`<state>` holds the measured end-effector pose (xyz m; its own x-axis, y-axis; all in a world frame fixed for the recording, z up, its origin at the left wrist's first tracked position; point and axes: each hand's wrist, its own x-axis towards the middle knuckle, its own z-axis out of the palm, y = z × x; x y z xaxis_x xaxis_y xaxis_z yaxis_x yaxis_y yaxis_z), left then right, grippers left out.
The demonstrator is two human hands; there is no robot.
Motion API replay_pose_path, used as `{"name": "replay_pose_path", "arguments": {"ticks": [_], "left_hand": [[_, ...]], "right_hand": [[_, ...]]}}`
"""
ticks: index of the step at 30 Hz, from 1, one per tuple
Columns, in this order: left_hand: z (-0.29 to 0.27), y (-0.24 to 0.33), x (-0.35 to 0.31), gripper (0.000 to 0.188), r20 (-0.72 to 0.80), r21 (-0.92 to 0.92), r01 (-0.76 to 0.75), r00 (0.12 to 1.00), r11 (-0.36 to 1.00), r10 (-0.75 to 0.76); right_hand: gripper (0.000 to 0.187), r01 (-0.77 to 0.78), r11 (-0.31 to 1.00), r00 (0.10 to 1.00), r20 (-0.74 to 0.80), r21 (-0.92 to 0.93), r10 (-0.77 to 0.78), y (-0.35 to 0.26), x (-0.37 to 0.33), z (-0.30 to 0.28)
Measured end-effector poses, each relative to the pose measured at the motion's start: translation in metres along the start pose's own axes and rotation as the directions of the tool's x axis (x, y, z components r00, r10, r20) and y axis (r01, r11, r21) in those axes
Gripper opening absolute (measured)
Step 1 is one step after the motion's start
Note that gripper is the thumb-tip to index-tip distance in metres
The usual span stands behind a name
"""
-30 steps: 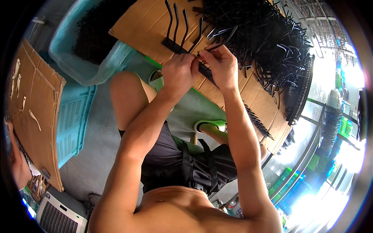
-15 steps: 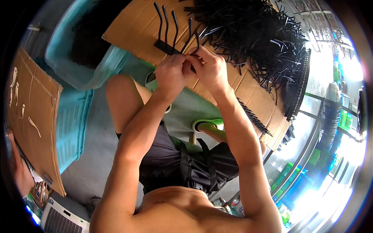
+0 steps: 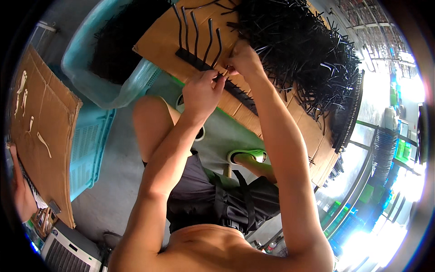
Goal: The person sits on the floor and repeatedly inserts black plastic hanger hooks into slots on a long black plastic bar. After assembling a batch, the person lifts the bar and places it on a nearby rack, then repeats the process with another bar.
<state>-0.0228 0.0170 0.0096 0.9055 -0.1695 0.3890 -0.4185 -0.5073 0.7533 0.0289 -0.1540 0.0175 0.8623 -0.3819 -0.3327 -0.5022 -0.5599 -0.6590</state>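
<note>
A long black strip (image 3: 243,96) with a row of small spikes lies across the cardboard near its front edge. Several bent black rods (image 3: 195,36) stand up from its left part. My left hand (image 3: 202,94) pinches the strip just right of the last rod, thumb and forefinger together. Close beside it, slightly above the strip, is my right hand (image 3: 247,61), its fingers curled in next to the pile of loose black rods (image 3: 294,41). Whatever the right fingers hold, if anything, is hidden.
The cardboard sheet (image 3: 156,38) forms the work surface. To the left are a clear-blue bag (image 3: 84,59) of dark pieces and a blue crate (image 3: 86,149) beside an upright cardboard panel (image 3: 50,122). Another person's arm (image 3: 22,190) shows far left. Racks stand at right.
My right hand has come away from the last rod and moved up and right toward the pile. The strip has slid right and shows more of its spiked length. My left hand stays on it.
</note>
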Motion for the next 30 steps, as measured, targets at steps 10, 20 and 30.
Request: {"name": "replay_pose_path", "arguments": {"ticks": [10, 20, 30], "left_hand": [[0.001, 0.002, 0.005, 0.014, -0.054, 0.068, -0.149, 0.987, 0.986, 0.153], [0.002, -0.003, 0.002, 0.009, -0.037, 0.130, -0.140, 0.989, 0.982, 0.145], [-0.007, 0.004, 0.008, 0.013, 0.052, 0.073, 0.115, 0.992, 0.991, -0.119]], "right_hand": [[0.020, 0.270, 0.812, 0.963, -0.151, 0.518, -0.223, -0.005, -0.090, -0.007], [0.010, 0.627, 0.769, 0.742, -0.209, -0.122, -0.637, -0.017, -0.103, -0.008], [0.019, -0.046, 0.992, 0.891, -0.444, 0.120, 0.095, 0.024, -0.012, -0.039]]}}
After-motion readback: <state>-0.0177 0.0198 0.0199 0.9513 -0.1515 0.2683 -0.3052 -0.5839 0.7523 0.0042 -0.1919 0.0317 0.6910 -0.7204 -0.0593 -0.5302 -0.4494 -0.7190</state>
